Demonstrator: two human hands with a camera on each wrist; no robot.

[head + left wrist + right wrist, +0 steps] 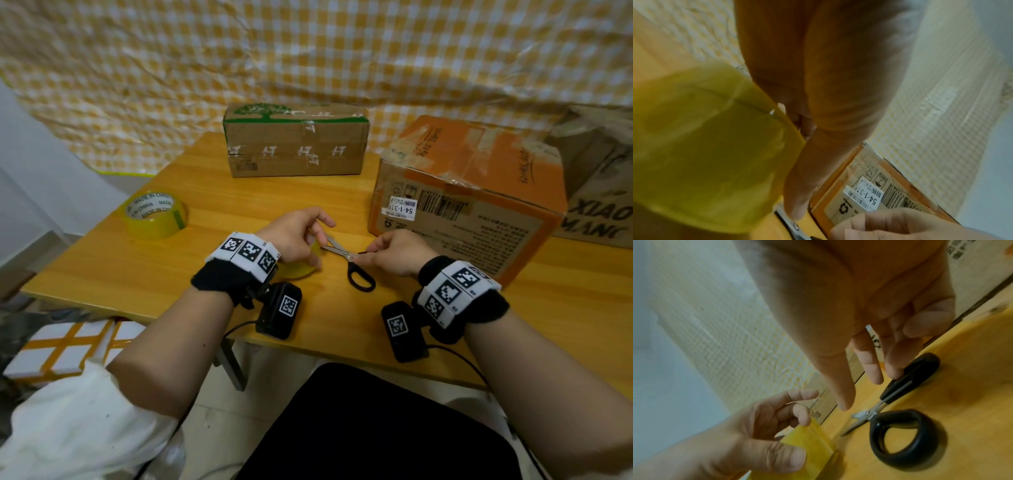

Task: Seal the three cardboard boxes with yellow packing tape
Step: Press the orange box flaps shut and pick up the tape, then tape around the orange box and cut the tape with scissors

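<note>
We are pinching a cut strip of yellow packing tape [813,441] in our left hand [294,236]: the thumb [777,457] is pressing it from one side and a curled fingertip [803,417] from the other, and we judge the light hold is keeping the sticky face off our skin and off the wood. Our right hand [394,255] is hovering over the scissors [349,262], its fingers [873,369] spread apart and loosely bent, one fingertip touching the black handle; it is closing on nothing. The scissors are lying flat near the front edge of the tabletop [137,274], blades pointing toward the left hand, probably so that the tool is staying within reach for the next cut.

Just beside the right hand, along the right side of the tabletop, the orange-printed cardboard box [469,202] is sitting with its barcode label turned our way; we judge it the likeliest target for this strip, being the nearest one. At the far edge, the green-printed cardboard box [296,140] is lying lengthwise, already carrying bands of printed tape. A third cardboard box [599,181] is standing off the right edge, partly out of view. The full roll of yellow tape [156,214] is resting on its side near the left edge, out of the way of both hands. Behind everything, a yellow checked cloth [308,51] is hanging.
</note>
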